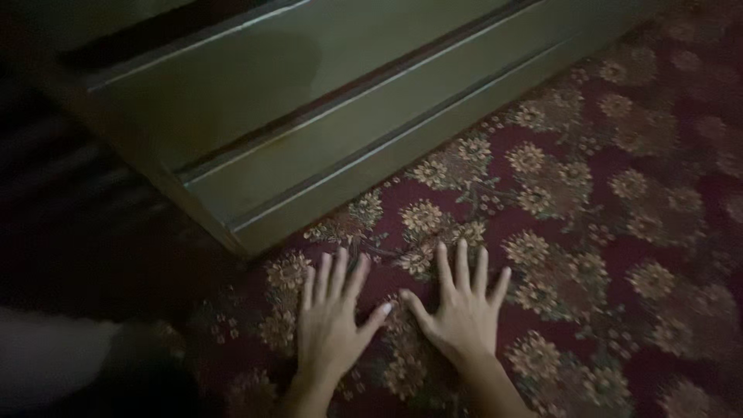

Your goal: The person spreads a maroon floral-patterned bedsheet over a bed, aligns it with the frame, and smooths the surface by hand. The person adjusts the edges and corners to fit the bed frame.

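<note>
left hand (331, 325) and right hand (462, 310) lying flat, fingers spread, gripping nothing | carpet (619, 232) running under both palms out to 3 o'clock | probably soft, heavy, floppy; grab an edge | cabinet (309, 124) sitting at 12

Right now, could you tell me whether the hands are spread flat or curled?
Spread flat: the left hand and right hand lie palms down on the carpet, fingers splayed, holding nothing.

Dim room, dark red floral carpet (619, 232), pale panelled furniture base (309, 131) with grooves
</note>
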